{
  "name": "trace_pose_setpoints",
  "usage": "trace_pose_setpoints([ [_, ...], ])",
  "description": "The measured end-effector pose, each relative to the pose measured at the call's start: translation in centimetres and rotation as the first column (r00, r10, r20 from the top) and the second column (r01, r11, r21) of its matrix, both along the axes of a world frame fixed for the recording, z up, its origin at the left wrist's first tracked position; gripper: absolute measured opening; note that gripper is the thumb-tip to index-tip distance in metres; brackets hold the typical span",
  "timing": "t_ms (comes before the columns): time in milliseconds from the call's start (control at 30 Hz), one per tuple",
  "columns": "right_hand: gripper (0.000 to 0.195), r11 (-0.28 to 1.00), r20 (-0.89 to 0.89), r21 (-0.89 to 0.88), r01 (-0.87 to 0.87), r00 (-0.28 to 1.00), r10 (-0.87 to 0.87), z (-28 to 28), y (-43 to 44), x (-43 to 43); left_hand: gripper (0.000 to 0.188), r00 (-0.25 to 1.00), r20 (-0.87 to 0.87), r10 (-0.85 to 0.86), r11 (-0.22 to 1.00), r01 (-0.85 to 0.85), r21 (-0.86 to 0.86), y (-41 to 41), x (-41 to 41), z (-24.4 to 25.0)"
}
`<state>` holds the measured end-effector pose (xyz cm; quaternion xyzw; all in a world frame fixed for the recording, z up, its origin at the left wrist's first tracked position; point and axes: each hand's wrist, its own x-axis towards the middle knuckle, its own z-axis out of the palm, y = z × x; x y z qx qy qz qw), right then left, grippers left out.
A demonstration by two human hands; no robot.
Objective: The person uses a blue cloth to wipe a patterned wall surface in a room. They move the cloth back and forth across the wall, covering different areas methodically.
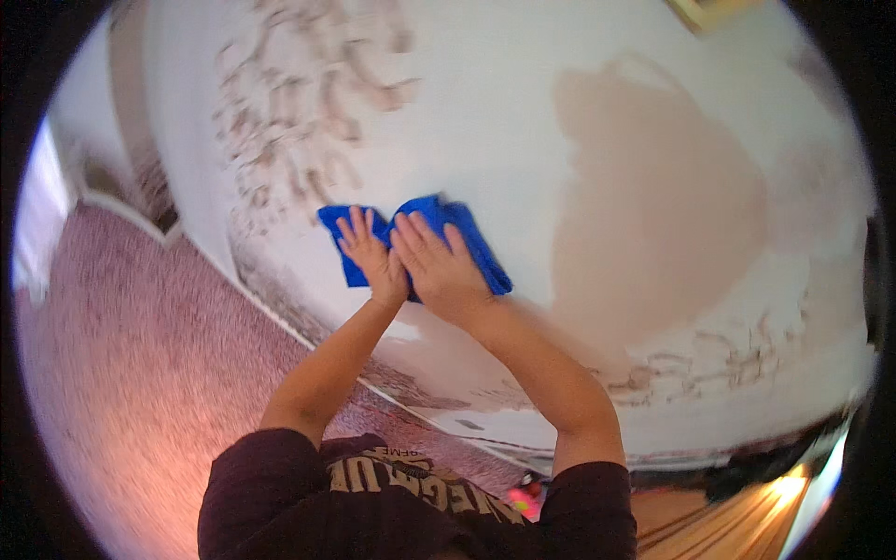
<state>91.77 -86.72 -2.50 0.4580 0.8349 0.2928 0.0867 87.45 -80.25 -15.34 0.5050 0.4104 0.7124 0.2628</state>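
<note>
A blue cloth [490, 269] lies folded and bunched on a large, smooth white panel [490, 133], which curves in this wide view. My left hand [373, 255] rests palm down on the cloth's left part, fingers spread. Beside it, my right hand [441, 269] presses flat on the thicker, folded right part, its fingers extended and slightly apart. The hands touch or nearly touch near the thumbs. Neither visibly curls around the cloth. Brown smears [339, 105] mark the panel above and left of the hands. A broad brownish patch [658, 210] covers its right side; whether it is dirt or a reflection I cannot tell.
The panel's pale edge [280, 325] runs diagonally in front of me, with a mottled pinkish floor [161, 336] below it. More dark marks [728, 360] lie near the lower right rim. A yellowish object [700, 14] sits at the top right. Brown, folded-looking material [728, 521] shows at the bottom right.
</note>
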Motion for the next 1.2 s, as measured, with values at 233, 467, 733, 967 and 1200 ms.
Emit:
trace_pose_setpoints([
  [233,0.041,0.976,-0.025,0.209,0.069,0.998,-0.065,2.7,-9.2,5.5,0.057,0.994,-0.045,-0.101,0.964,0.109,0.242,-8.0,4.7,4.4],
  [467,0.038,0.919,-0.036,0.370,0.133,0.991,-0.129,5.7,-17.3,11.2,0.050,0.939,-0.271,-0.213,0.898,0.297,0.325,-15.2,8.8,9.0],
  [733,0.039,0.808,-0.158,0.527,0.264,0.964,-0.212,7.0,-24.9,17.4,0.055,0.822,-0.505,-0.265,0.753,0.503,0.424,-20.9,13.2,12.4],
  [967,0.044,0.753,-0.172,0.577,0.316,0.948,-0.266,8.5,-31.4,21.7,0.065,0.625,-0.745,-0.232,0.546,0.717,0.432,-25.5,15.1,16.3],
  [1200,0.047,0.720,-0.241,0.588,0.369,0.929,-0.279,12.2,-37.2,25.1,0.071,0.532,-0.819,-0.217,0.364,0.822,0.437,-30.3,18.8,20.2],
])
